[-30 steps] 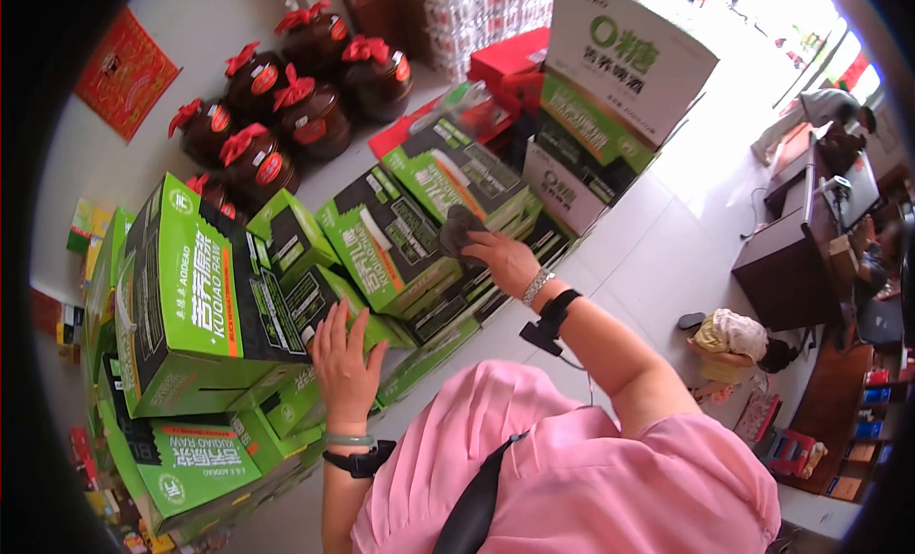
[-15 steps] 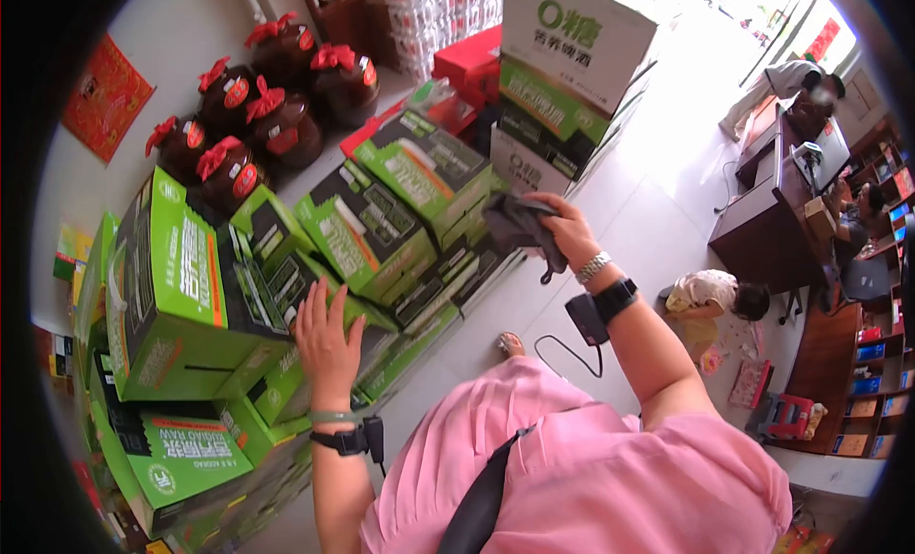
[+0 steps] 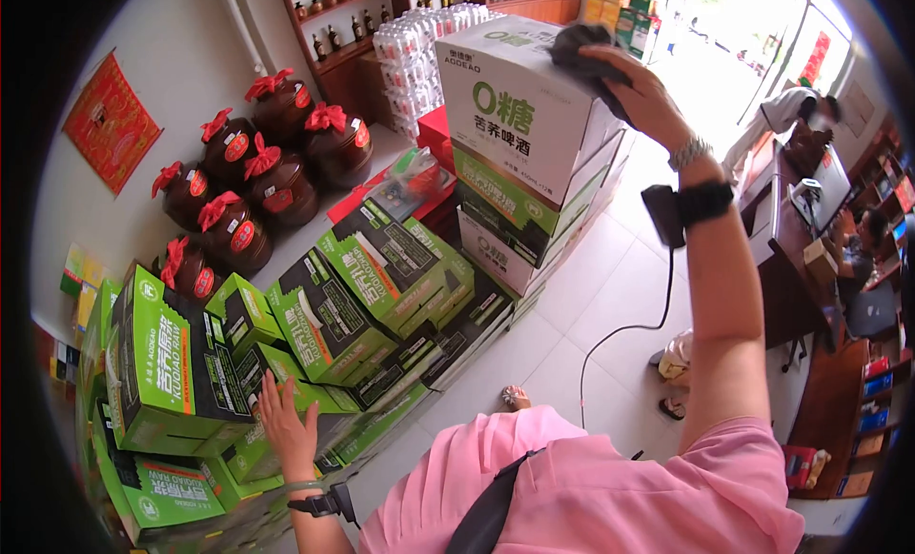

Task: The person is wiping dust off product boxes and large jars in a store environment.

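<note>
My right hand [image 3: 650,99] grips a dark grey cloth [image 3: 583,57], which lies at the top edge of a white beer carton [image 3: 515,101] with green lettering. That carton tops a tall stack, with a green and black carton [image 3: 500,200] under it. Fingers spread, my left hand [image 3: 286,428] is at a green and black carton [image 3: 329,402] on the lower pile. Just left of it stands a larger green carton [image 3: 176,363], and beyond it sit more green cartons [image 3: 319,330].
Dark brown jars [image 3: 286,187] with red bows stand along the wall. Wrapped white packs [image 3: 419,63] are stacked behind. A person [image 3: 791,111] leans at a dark desk [image 3: 762,254] on the right. A black cable [image 3: 591,349] hangs from my right wrist.
My right hand has moved up and away with the cloth, onto the top of the white carton. My left hand stays by the green cartons. The view has shifted, showing more shelves behind.
</note>
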Available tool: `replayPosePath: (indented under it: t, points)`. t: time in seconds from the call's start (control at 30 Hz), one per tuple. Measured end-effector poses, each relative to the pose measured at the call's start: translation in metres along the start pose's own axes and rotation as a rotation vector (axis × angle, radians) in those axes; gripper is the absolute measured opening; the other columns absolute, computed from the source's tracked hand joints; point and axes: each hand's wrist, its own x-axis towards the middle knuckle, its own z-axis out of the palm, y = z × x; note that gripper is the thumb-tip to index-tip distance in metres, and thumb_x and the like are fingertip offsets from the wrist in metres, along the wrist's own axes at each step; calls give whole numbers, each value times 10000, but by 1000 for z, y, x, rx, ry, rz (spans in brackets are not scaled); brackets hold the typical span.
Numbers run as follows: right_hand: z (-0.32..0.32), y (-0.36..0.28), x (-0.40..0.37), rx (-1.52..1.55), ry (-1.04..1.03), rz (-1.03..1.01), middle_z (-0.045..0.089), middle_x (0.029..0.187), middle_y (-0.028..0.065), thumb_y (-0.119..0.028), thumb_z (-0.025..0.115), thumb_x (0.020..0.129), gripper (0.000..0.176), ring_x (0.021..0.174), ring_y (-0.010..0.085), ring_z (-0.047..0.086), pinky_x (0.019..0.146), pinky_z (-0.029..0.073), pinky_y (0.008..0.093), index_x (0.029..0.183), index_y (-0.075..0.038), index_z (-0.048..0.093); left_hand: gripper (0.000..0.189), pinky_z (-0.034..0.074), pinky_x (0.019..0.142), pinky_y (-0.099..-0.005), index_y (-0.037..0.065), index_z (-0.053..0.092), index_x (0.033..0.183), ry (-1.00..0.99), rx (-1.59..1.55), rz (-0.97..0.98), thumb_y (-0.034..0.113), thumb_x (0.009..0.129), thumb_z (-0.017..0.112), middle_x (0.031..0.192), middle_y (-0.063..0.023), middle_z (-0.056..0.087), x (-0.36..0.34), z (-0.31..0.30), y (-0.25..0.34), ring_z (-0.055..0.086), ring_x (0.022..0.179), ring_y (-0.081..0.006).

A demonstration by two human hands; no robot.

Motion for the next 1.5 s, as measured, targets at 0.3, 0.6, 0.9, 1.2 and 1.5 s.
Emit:
replayPosePath:
  t: [0.3,0.6,0.9,1.2,1.5]
  points:
    - [35,82,99,21,-378,-153,645,1237,130,-90,534,948,426,1113,212,619,985,473,301,1372,-43,550,472,288,1180,-473,183,558,1367,64,63,-125,263,920,683,1569,-53,380,11,7,14,370,1428,-283]
    - [-12,263,79,-215,-138,96,655,1285,115,-92,462,960,455,1158,198,612,1025,453,307,1401,-135,566,424,292,1185,-475,205,587,1339,58,72,-150,233,924,669,1575,-32,377,11,16,8,365,1437,-268]
    - [119,268,-138,101,299,402,637,1278,109,-41,449,951,466,1053,200,650,871,534,307,1412,-21,514,403,307,1178,-481,196,608,1310,57,86,-183,199,913,681,1566,-40,393,12,11,14,379,1425,-283]
    - [231,9,-189,289,684,958,507,1443,228,45,415,920,675,1323,310,502,1095,362,323,1555,-174,341,396,303,1176,-485,181,603,1319,22,106,-211,164,927,652,1580,-33,373,13,14,18,370,1431,-290]
    - [232,19,-213,560,514,1349,603,1259,249,-48,442,937,636,1081,331,594,969,442,348,1551,-170,328,381,304,1173,-480,197,596,1330,-4,126,-226,201,951,628,1592,-4,359,13,11,21,363,1436,-289]
